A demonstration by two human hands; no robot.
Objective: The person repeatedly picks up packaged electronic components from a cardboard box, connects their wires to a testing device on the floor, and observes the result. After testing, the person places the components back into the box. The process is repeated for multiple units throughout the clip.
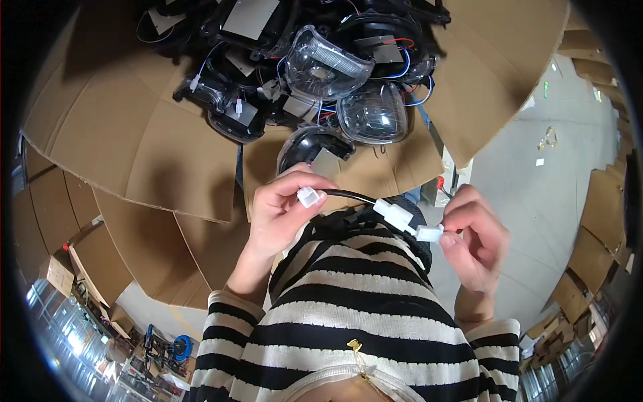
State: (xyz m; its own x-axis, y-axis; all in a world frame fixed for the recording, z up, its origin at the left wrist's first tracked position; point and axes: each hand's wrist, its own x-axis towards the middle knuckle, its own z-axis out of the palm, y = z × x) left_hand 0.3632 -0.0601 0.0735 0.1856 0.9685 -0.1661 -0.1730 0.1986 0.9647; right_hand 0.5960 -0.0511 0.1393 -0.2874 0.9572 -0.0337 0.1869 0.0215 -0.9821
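A white plastic wire connector (308,196) is pinched between the thumb and fingers of my left hand (284,208). From there a short black cable (349,195) curves over to a second white connector (394,215) in front of my striped top. My right hand (474,238) grips a third white connector (429,233) by its outer end, with thumb and fingertips. The second and third connectors meet end to end at an angle; whether they are locked together I cannot tell. Just beyond my left hand lies a black lamp unit with a clear cover (305,144).
Several lamp units with clear lenses (326,67) and loose red and blue wires are heaped on cardboard (134,127) ahead. Open cardboard flaps (492,74) spread to both sides. Grey floor (516,174) shows on the right. At lower left stands a thing with a blue wheel (182,348).
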